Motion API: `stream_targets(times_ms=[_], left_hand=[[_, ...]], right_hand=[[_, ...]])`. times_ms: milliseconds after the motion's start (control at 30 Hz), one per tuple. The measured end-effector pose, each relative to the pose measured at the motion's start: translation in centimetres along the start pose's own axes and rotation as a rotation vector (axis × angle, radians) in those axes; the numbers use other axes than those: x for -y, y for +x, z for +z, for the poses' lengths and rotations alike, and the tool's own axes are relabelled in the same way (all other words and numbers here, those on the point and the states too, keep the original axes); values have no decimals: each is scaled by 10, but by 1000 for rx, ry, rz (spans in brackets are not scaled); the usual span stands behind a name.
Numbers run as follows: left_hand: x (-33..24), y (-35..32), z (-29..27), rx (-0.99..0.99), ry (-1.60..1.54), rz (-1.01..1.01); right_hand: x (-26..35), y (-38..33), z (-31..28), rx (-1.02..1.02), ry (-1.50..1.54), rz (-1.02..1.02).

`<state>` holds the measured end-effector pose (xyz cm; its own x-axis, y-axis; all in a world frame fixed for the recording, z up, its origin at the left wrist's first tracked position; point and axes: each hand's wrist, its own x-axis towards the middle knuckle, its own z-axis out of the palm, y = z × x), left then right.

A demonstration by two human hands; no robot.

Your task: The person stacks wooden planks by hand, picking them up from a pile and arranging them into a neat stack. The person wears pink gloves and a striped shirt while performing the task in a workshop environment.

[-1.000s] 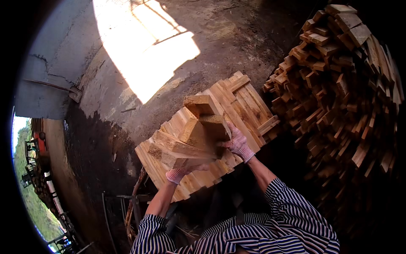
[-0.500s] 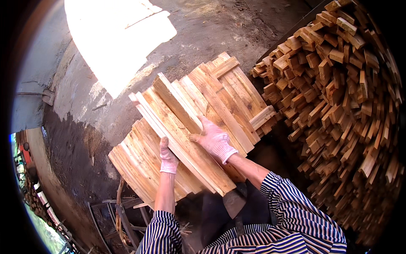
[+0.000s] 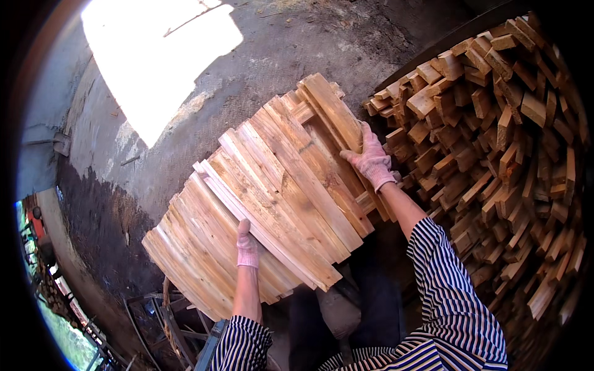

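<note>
A layer of light wooden boards point(image 3: 309, 176) lies side by side in front of me, slanting from upper left to lower right. At its right end, my right hand point(image 3: 373, 162), in a pinkish knit glove, grips a wooden plank point(image 3: 334, 105), thumb on the near side and fingers over the far edge. Beside that plank a gap shows a crosspiece point(image 3: 302, 113) beneath. My left hand point(image 3: 247, 247), gloved alike, rests against a narrow pale strip point(image 3: 230, 207) standing proud of the boards; one digit points up along it, the other fingers are hidden.
A tall pile of cut wood strips point(image 3: 489, 123) fills the right side, close to my right arm. Metal framework point(image 3: 179, 328) stands low on the left. Beyond the boards stretches a dark dirt floor point(image 3: 278, 55) with a bright sunlit patch point(image 3: 161, 55).
My right hand has moved from a tilted board in the middle to the plank at the right end. The middle boards now lie flatter. My left hand stays by the pale strip.
</note>
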<state>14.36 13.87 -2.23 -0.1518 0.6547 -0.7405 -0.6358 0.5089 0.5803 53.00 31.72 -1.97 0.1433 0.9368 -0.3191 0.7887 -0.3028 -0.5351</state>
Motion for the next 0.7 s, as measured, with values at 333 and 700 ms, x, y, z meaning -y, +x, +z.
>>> stream_targets(times_ms=[333, 700], left_hand=[[3, 7, 18, -153, 165, -49], [-3, 9, 20, -90, 205, -83]], right_hand=[[59, -55, 40, 39, -188, -229], [9, -24, 12, 95, -284, 50]])
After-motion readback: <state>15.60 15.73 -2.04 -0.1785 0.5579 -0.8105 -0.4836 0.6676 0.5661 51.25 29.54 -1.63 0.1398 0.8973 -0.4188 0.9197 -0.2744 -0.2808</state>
